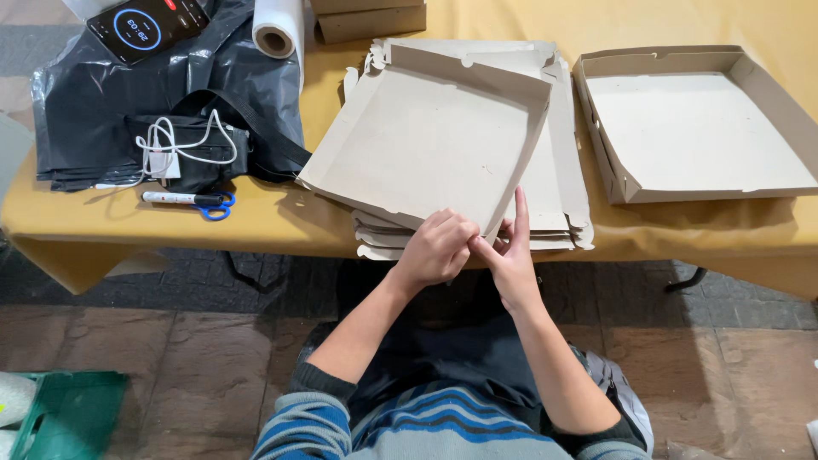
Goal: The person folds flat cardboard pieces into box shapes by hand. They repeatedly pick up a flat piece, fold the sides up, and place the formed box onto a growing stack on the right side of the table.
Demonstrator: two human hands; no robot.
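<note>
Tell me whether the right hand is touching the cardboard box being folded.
Touching. The head view shows the right hand with fingers pressed against the near corner of the half-folded cardboard box.

Both hands (473, 251) on cardboard box (430, 140)

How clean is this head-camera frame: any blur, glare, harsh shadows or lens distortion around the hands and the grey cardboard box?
Head view: the left hand, right hand and half-folded grey cardboard box are sharp, without motion blur; lighting is soft and even, with only faint shadows under the box; mild glare on the black plastic sheet and the phone screen; the yellow-covered table edge bows slightly, wide-angle distortion.
</note>
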